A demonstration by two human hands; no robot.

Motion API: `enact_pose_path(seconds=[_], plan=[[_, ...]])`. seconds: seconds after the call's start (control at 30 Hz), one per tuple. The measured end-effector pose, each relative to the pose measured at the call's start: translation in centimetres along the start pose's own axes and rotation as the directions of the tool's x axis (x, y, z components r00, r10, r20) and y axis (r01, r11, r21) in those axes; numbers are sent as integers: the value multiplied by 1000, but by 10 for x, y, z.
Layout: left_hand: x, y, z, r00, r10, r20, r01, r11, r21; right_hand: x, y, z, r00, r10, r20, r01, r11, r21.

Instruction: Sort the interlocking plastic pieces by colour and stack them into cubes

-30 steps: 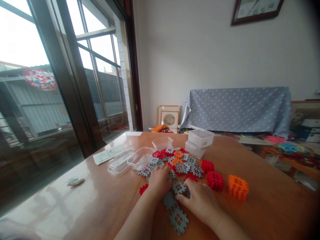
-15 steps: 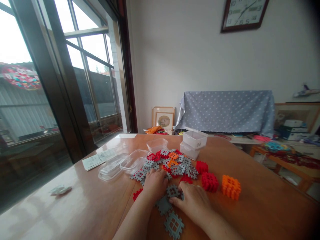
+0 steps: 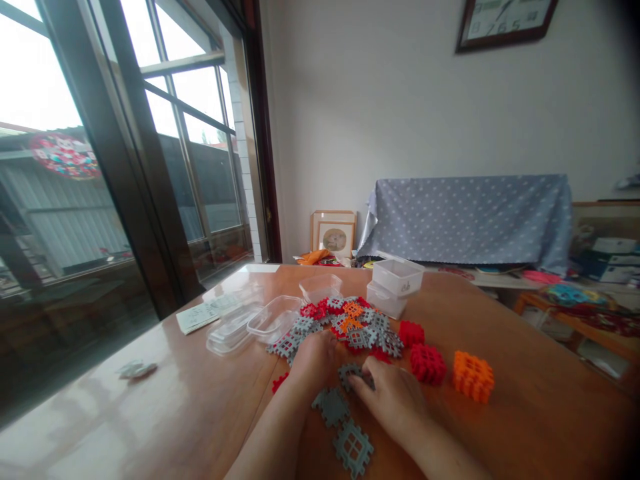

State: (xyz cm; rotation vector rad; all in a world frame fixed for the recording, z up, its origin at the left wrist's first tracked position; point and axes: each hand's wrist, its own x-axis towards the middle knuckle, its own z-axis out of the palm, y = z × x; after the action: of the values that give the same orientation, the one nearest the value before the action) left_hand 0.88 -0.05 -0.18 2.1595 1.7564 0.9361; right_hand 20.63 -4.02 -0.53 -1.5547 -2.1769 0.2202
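My right hand [image 3: 395, 395] pinches a grey interlocking tile [image 3: 349, 375] with a window grid, its thumb over the tile's near edge. Beside it, my left hand [image 3: 315, 359] has curled fingers at the near edge of a mixed pile of grey, red and orange tiles [image 3: 357, 339]; whatever those fingers touch is hidden. Between my forearms lie a solid grey tile [image 3: 332, 405] and, nearer to me, a grey window tile [image 3: 353, 448]. Part of a red tile [image 3: 280, 382] shows left of my left wrist.
Stacked red tiles [image 3: 428, 365] and stacked orange tiles [image 3: 473, 377] stand to the right. Clear plastic boxes [image 3: 399, 279] are stacked behind the pile. Clear lids [image 3: 233, 331], an open clear tub [image 3: 273, 320] and paper sheets [image 3: 200, 316] lie left. A small crumpled packet [image 3: 137, 369] is further left.
My right thumb has moved up onto the grey window tile, now pinched. My left fingers, spread over the pile before, have drawn in and curled. The view has shifted slightly.
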Motion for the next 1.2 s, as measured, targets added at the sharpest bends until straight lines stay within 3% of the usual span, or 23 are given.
enact_pose_path(seconds=[0.13,0.23,0.3,0.43,0.6,0.83,0.93,1.07,1.2], plan=[[-4,11,-7,998,45,-47,-54,980,-192,6,8,3,997,47,-61,-25,947,319],[-6,21,-6,997,68,-44,-79,934,-347,11,11,11,989,143,-34,-86,755,650],[-7,26,-3,994,99,-52,-112,898,-426,14,12,14,982,190,20,-133,610,781],[-8,31,3,993,103,-61,-120,842,-526,17,15,13,959,268,91,-213,468,858],[-14,37,8,1000,27,16,-10,758,-652,17,18,5,951,295,94,-208,384,899],[-11,32,11,987,-73,144,158,594,-788,17,16,0,966,250,60,-163,416,895],[-7,27,14,981,-85,177,195,530,-825,15,15,0,983,171,68,-150,529,835],[-6,23,13,963,-90,254,264,502,-824,12,15,0,999,48,-18,-24,743,669],[-8,20,5,948,-81,309,302,538,-787,12,20,-3,1000,-26,-10,27,831,555]])
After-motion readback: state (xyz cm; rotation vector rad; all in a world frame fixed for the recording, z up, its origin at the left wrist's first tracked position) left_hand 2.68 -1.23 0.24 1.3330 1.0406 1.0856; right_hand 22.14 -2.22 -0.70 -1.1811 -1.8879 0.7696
